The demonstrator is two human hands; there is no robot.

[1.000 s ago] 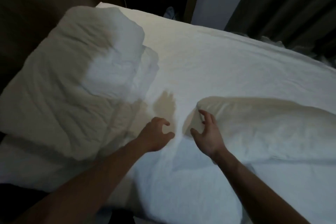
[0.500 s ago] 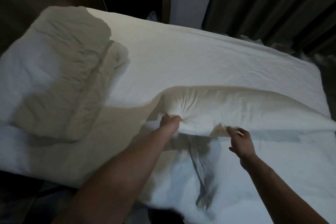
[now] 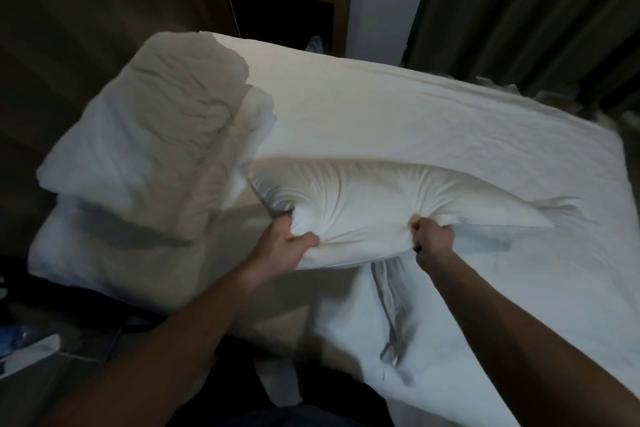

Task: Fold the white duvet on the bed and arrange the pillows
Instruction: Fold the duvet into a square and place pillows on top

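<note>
Both bare forearms reach forward over the near edge of the bed. The left hand bunches the white pillow near its left end, thumb and curled fingers clamped on the fabric; the right hand is fisted on a gathered fold further right along the near edge. The pillow lies across the middle of the sheet, creases radiating from both grips. The folded white duvet sits stacked at the bed's left end, just beside the pillow
</note>
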